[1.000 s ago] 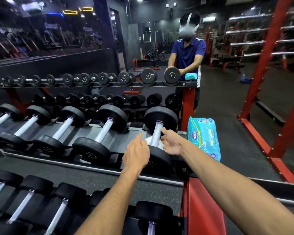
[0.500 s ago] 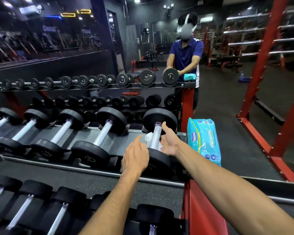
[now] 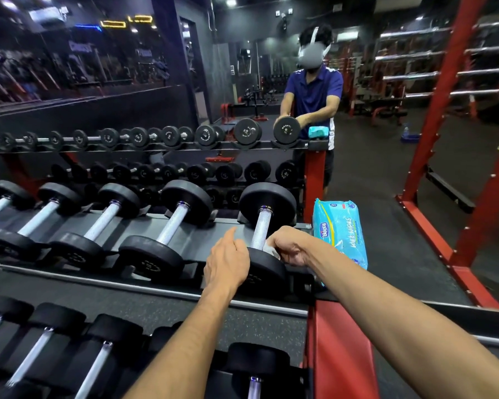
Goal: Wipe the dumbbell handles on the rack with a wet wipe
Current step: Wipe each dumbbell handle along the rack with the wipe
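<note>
The white wet wipe point(image 3: 272, 249) was pinched by the right hand point(image 3: 289, 246) at the near end of the knurled silver dumbbell handle point(image 3: 260, 228) on the rack's right end. Its long axis ran up and away from that grip. The left hand point(image 3: 228, 264) rested on the near black weight head point(image 3: 264, 273), fingers loose, gripping nothing.

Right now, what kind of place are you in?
Most likely a gym: rows of dumbbells on a rack, red weight frames, and a bench further back.

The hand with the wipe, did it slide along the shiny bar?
Yes. The right hand, gripping the wet wipe, slid down the handle toward the near weight plate, away from the far plate.
</note>
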{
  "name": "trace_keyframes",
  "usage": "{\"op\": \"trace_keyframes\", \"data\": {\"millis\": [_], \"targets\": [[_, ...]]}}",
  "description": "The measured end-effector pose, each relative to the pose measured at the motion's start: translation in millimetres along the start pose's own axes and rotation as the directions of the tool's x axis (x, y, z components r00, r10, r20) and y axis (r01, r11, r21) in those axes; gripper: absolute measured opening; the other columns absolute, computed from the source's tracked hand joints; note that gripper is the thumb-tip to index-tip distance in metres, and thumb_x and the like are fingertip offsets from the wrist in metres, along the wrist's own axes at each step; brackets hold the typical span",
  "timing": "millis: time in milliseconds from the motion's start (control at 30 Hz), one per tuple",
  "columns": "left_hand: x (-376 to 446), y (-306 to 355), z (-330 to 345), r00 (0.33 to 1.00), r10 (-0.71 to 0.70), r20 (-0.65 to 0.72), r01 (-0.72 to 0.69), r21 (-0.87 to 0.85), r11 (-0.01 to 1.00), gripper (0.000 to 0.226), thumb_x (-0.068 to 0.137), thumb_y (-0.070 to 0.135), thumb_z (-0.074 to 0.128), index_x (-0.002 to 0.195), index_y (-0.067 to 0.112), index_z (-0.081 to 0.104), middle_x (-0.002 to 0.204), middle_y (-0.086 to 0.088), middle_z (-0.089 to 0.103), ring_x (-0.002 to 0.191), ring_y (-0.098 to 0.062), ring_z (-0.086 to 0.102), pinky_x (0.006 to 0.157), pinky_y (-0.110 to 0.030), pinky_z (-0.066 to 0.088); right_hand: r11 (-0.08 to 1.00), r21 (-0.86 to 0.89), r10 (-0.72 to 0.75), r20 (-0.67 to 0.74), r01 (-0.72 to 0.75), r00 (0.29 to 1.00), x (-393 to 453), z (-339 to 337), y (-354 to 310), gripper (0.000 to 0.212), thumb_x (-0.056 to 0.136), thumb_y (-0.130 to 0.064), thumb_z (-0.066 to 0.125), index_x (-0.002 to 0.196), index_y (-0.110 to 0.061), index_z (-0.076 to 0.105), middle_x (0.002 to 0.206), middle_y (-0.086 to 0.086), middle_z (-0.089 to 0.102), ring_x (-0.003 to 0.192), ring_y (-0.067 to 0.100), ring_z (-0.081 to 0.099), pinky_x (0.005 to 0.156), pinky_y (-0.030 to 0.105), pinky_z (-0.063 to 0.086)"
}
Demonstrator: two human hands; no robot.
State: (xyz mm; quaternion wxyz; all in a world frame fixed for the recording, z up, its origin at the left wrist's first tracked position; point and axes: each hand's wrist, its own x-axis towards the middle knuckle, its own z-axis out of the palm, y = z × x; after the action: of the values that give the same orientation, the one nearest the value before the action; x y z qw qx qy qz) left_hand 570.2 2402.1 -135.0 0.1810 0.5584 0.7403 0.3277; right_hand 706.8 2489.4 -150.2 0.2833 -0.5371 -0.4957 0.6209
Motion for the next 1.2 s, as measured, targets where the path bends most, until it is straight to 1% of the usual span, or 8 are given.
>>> {"op": "trace_keyframes", "data": {"millis": [133, 233, 333, 500, 667, 833, 1000, 1200], "targets": [[-0.9, 0.0, -0.5, 1.000, 0.000, 0.002, 0.000, -0.017, 1.000, 0.053, 0.100, 0.031, 0.026, 0.152, 0.030, 0.035, 0.154, 0.000, 0.042, 0.138, -0.024, 0.040, 0.112, -0.042, 0.033, 0.975, -0.175, -0.182, -0.278, 0.136, 0.943, 10.2, 0.8, -12.7, 0.013, 0.050, 0.010, 0.044, 0.045, -0.002, 0.045, 0.036, 0.007, 0.039, 0.038, 0.020, 0.039, 0.043, 0.024, 0.029], [-1.1, 0.3, -1.1, 1.000, -0.019, 0.010, 0.019, -0.021, 1.000, 0.054, 0.100, 0.031, 0.026, 0.153, 0.029, 0.034, 0.156, 0.001, 0.040, 0.140, -0.023, 0.038, 0.114, -0.044, 0.033, 0.867, -0.439, -0.417, -0.381, 0.236, 0.825, 19.3, -2.3, -17.1, 0.015, 0.069, 0.001, 0.061, 0.055, 0.003, 0.057, 0.046, 0.006, 0.042, 0.049, 0.018, 0.034, 0.051, 0.030, 0.030], [-2.1, 1.7, -2.1, 1.000, -0.022, 0.008, 0.022, -0.025, 0.999, 0.054, 0.100, 0.030, 0.027, 0.153, 0.029, 0.034, 0.156, 0.001, 0.039, 0.140, -0.023, 0.038, 0.114, -0.043, 0.033, 0.715, -0.595, -0.630, -0.319, 0.367, 0.708, 10.7, 1.6, -16.6, 0.032, 0.085, -0.006, 0.058, 0.054, -0.009, 0.054, 0.052, 0.007, 0.050, 0.056, 0.023, 0.042, 0.058, 0.035, 0.033], [-0.8, 0.1, -0.8, 1.000, -0.028, 0.003, 0.028, -0.023, 0.999, 0.055, 0.099, 0.031, 0.027, 0.153, 0.030, 0.034, 0.155, 0.000, 0.042, 0.138, -0.025, 0.041, 0.112, -0.044, 0.035, 0.369, -0.846, -0.722, 0.000, 0.385, 0.691, 10.4, 2.7, -6.5, 0.016, 0.081, -0.002, 0.058, 0.083, -0.006, 0.072, 0.079, 0.012, 0.060, 0.078, 0.032, 0.056, 0.067, 0.035, 0.043], [-0.4, 0.2, -0.4, 1.000, -0.028, 0.003, 0.028, -0.017, 0.999, 0.055, 0.099, 0.032, 0.027, 0.154, 0.027, 0.032, 0.155, -0.002, 0.040, 0.138, -0.026, 0.041, 0.112, -0.045, 0.035, 0.173, -0.872, -0.694, 0.222, 0.457, 0.685, 33.0, -14.7, -20.9, 0.034, 0.080, -0.001, 0.054, 0.103, -0.015, 0.076, 0.102, 0.005, 0.067, 0.097, 0.029, 0.060, 0.085, 0.031, 0.047], [1.4, -2.1, 0.6, 1.000, -0.024, 0.000, 0.024, -0.013, 1.000, 0.054, 0.100, 0.033, 0.027, 0.154, 0.028, 0.032, 0.156, -0.001, 0.040, 0.139, -0.026, 0.039, 0.113, -0.044, 0.033, -0.007, -0.837, -0.361, 0.513, 0.548, 0.779, 16.8, -0.5, -33.6, 0.044, 0.070, 0.008, 0.056, 0.109, -0.006, 0.071, 0.108, 0.011, 0.069, 0.103, 0.025, 0.061, 0.082, 0.021, 0.039], [1.1, -1.3, 1.1, 1.000, -0.027, -0.002, 0.027, -0.009, 1.000, 0.055, 0.099, 0.032, 0.026, 0.154, 0.028, 0.031, 0.156, 0.000, 0.039, 0.139, -0.025, 0.040, 0.112, -0.044, 0.034, -0.175, -0.859, -0.344, 0.511, 0.481, 0.788, 18.8, -15.0, -56.0, 0.038, 0.083, 0.001, 0.050, 0.118, -0.005, 0.064, 0.119, 0.013, 0.062, 0.116, 0.029, 0.053, 0.099, 0.035, 0.039], [1.5, -1.0, 1.3, 1.000, -0.020, -0.015, 0.020, 0.007, 1.000, 0.054, 0.100, 0.031, 0.028, 0.154, 0.027, 0.031, 0.156, -0.001, 0.040, 0.139, -0.026, 0.039, 0.111, -0.042, 0.033, -0.173, -0.822, -0.110, 0.563, 0.542, 0.819, 4.1, 11.7, -51.4, 0.029, 0.085, -0.001, 0.050, 0.108, -0.010, 0.065, 0.106, 0.012, 0.068, 0.089, 0.027, 0.056, 0.078, 0.031, 0.044]]}}
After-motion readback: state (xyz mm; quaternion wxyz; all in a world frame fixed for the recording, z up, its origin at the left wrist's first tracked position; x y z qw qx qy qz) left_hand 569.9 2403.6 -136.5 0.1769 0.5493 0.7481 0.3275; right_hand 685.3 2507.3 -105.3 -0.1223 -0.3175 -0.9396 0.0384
